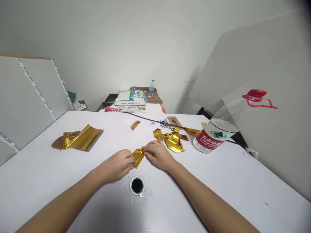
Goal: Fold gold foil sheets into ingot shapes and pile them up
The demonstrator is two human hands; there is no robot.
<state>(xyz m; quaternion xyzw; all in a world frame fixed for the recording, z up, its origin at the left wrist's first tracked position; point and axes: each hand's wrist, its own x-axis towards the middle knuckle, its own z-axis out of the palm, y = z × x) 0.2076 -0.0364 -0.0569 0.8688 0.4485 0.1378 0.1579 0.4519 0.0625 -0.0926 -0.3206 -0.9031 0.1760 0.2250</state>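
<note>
Between my hands is a sheet of gold foil paper (pixel 138 158), partly folded along its upper edge. My left hand (pixel 120 164) grips its left side with the fingers curled and the thumb below. At the upper right corner, my right hand (pixel 157 153) pinches the same sheet; its fingertips are pressed together there. Just beyond my right hand lie several folded gold foil pieces (pixel 173 142). Farther off, a small folded gold piece (pixel 135 125) rests alone. On the left lie a stack of flat gold foil sheets (pixel 87 137) and a fanned gold bundle (pixel 63 140).
A large water bottle (pixel 209 137) with a red handle stands at the right. A round black hole with a pale ring (pixel 137 185) is near my wrists. Behind the gold pieces are a yellow-handled tool (pixel 175 130), a black cable (pixel 143 117) and a brown card (pixel 174 121).
</note>
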